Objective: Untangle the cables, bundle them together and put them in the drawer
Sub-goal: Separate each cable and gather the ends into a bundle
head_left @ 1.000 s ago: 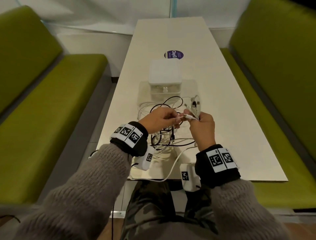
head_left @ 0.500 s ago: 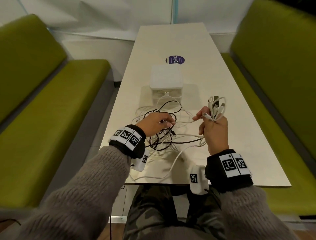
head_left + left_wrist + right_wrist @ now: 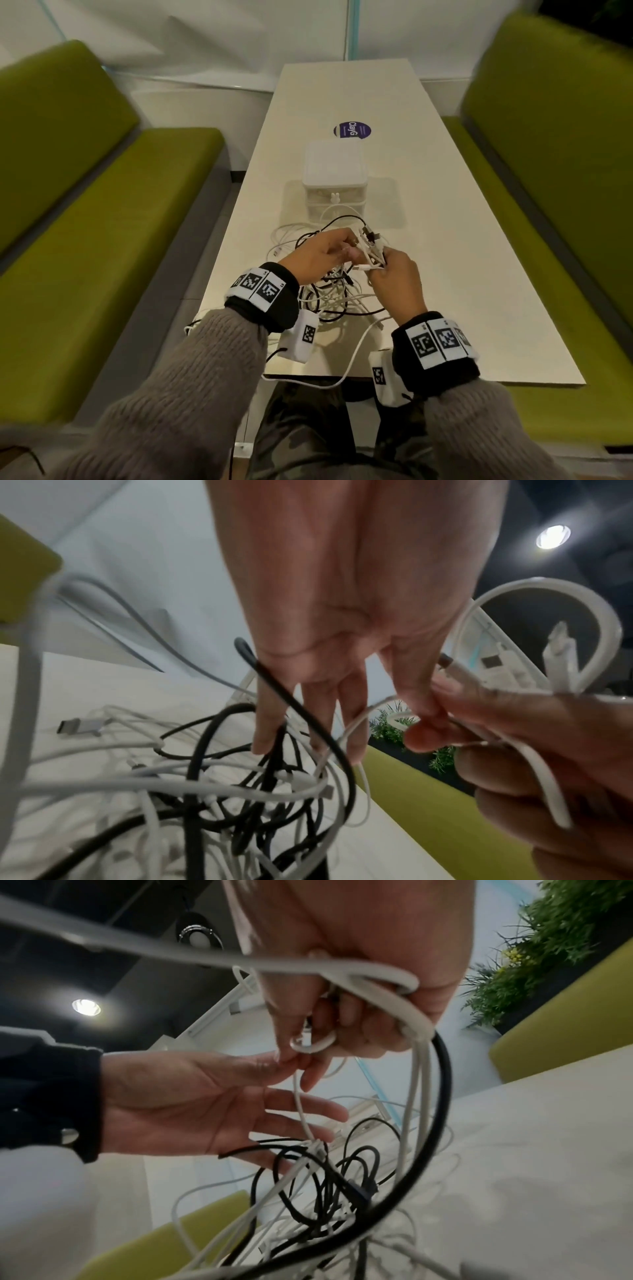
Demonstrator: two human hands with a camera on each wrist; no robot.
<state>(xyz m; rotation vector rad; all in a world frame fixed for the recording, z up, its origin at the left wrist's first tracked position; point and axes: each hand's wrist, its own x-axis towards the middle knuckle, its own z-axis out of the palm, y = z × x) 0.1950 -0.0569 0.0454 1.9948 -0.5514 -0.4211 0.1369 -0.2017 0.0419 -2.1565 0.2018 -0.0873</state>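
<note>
— While both hands work above the table's (image 3: 462,308) near edge, what does each hold?
— Right hand (image 3: 397,274): fingers curled round a bunch of white cable loops (image 3: 371,248). Left hand (image 3: 317,255): thumb and forefinger pinch one white strand; other fingers spread.
— And the rest?
— Tangled cables (image 3: 329,298) lie beneath, one drooping over the near edge. Drawer box (image 3: 334,178) stands mid-table, bare surface along both long edges.

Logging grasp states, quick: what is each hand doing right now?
Left hand: thumb and forefinger pinch a thin white cable; other fingers straight.
Right hand: grips a gathered bunch of cable loops.
</note>
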